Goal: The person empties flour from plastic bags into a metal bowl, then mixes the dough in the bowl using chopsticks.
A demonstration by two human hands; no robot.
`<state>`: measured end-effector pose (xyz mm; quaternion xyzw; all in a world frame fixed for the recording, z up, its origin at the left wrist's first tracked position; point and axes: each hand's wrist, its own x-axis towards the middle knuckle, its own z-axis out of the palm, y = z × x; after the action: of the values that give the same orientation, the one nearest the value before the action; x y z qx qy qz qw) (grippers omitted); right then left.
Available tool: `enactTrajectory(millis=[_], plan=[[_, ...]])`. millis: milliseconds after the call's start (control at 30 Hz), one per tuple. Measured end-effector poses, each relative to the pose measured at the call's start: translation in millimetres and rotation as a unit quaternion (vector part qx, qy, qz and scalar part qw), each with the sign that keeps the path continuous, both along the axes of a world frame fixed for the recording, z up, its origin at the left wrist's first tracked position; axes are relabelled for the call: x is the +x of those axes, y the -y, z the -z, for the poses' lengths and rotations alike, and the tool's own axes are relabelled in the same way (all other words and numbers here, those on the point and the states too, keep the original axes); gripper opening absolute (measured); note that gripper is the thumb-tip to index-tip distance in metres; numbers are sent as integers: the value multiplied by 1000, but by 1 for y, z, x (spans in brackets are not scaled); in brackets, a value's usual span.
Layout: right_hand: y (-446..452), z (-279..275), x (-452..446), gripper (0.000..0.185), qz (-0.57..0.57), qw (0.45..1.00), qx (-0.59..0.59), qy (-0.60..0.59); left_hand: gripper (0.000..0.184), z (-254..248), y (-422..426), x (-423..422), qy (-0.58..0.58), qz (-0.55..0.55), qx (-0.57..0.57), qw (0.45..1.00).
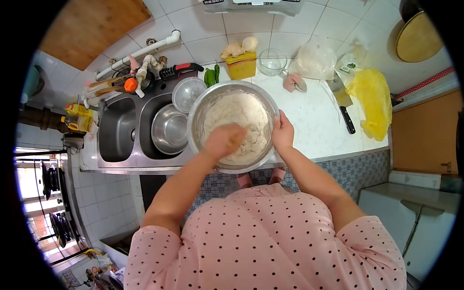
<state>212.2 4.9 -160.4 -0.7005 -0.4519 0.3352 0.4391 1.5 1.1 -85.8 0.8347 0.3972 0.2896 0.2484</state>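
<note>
I have the left hand (226,140) down inside the wide, round, dull-silver metal bowl (197,113), over the near-left part of the off-white, floury mixture (244,108). Most of the mixture spreads out from that hand toward the bowl's far and right sides. Both are roughly circular, so I find no long axis. The left hand is the nearer one; the right hand (283,131) is at the bowl's right edge, clasping the rim, its lower fingers hidden from me. The left fingers look curled, but blur hides their tips, and I cannot tell whether they pinch anything.

The mixture looks powdery toward the bowl's far side and crumbly, with ragged lumps, toward its right; pale residue dulls the inner wall. Just left of the bowl I see a translucent, shallow round bowl (189,94) and, lower, a shiny, deep steel basin (169,129) in the grey metal sink (116,107). Beyond the bowl are glossy, tapered green peppers (210,77) and a boxy yellow container (241,66) topped with knobbly beige pieces (233,50).
</note>
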Motion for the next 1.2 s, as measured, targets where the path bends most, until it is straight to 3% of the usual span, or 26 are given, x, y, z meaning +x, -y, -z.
enactTrajectory(millis=[167, 267, 367, 433, 500, 600, 667, 767, 867, 933, 1000, 1100, 1200], plan=[[-2, -4, 0, 40, 13, 1000, -16, 24, 13, 11, 37, -64, -190, -30, -16, 981], [-1, -9, -2, 40, 16, 1000, -9, 12, 11, -12, 77, -48, -148, 25, -64, 987], [-1, 1, 0, 40, 3, 999, 10, 33, 11, -11, 58, -16, -99, 119, -60, 986], [-5, 3, 1, 40, -5, 998, 15, 59, 12, 13, 15, -7, -83, 107, -28, 990], [0, -5, 5, 40, -13, 996, 0, 91, 15, 7, -17, -15, -145, 22, -42, 988], [-1, -20, 4, 39, 23, 999, -34, 19, 14, 11, -4, -53, -137, -46, -10, 989], [-5, -9, 7, 39, 30, 999, -27, -15, 13, 6, 36, -64, -179, -19, -45, 983], [-4, -9, 9, 39, 27, 999, -2, 26, 12, -9, 72, -33, -83, 34, -86, 992], [-8, -6, 13, 39, 4, 998, 1, 55, 13, 18, 27, -22, 47, -75, -123, 989], [-8, 0, 15, 39, 2, 999, -1, 48, 14, 2, -4, -27, 50, -134, -79, 987], [-8, 6, 16, 39, 8, 999, 3, 38, 15, -25, -14, -36, 13, -214, -157, 964], [-5, -6, 15, 39, 12, 999, 3, 43, 14, -27, -26, -68, 113, -255, -149, 949], [-6, -12, 17, 39, -15, 1000, -6, 25, 14, -13, -61, -71, 120, -236, -49, 963]])
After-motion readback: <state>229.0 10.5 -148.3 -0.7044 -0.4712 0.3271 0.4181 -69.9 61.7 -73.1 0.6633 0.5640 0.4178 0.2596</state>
